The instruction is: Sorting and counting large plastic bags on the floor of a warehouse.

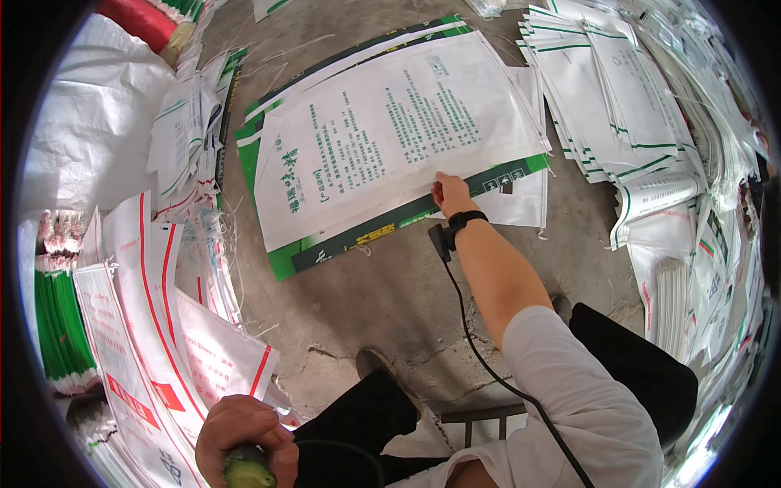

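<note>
A flat white woven sack (366, 122) with green print lies on top of a pile of green and white sacks on the floor. My right hand (451, 195), with a black band at its wrist, is closed at the near edge of this top sack, its fingers curled at the rim. Low on the left, my left hand (244, 435) is wrapped round a green thing (250, 469) with dark skin and pale green flesh, like a bitten cucumber. The lower part of that thing is cut off by the frame's edge.
Stacks of white sacks with green stripes (610, 89) line the right side. Red-striped sacks (146, 325) and a green bundle (61, 325) stand at left, below a large white sack (106, 106). A black cable (468, 321) hangs along my right arm. The floor (358, 301) is cracked concrete.
</note>
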`<state>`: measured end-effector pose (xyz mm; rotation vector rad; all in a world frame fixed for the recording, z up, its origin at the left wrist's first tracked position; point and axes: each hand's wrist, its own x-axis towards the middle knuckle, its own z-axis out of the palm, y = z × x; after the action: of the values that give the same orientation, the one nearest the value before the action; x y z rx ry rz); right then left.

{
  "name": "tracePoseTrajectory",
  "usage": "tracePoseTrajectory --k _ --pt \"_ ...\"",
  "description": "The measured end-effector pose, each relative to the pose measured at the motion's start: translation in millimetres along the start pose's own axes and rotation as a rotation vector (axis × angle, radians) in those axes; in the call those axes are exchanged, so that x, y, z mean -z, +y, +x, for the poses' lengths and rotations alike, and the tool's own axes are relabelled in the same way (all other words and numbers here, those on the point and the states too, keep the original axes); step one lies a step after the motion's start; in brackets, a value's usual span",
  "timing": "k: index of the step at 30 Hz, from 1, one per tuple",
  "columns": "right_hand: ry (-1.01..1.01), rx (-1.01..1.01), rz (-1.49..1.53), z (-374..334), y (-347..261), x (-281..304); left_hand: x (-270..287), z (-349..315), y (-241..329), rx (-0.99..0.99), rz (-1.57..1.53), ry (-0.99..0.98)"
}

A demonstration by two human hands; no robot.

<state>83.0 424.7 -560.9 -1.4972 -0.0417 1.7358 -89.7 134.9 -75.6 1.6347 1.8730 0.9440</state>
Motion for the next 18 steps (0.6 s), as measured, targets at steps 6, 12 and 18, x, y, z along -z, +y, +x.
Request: tracePoseTrajectory --k 6,12,18 --pt "-0.110 0.259 -0.449 -32.7 54.1 38.6 0.6 -23.0 -6.2 0.047 0.057 0.167" --pt "-0.106 0.084 -0.142 -140.7 141.4 106.2 19.2 -36.2 20.7 0.018 0.116 0.143" --pt "-0.036 0.027 -0.427 -190.0 166.1 189.7 19.4 -42.0 21.9 -0.030 0.076 0.058"
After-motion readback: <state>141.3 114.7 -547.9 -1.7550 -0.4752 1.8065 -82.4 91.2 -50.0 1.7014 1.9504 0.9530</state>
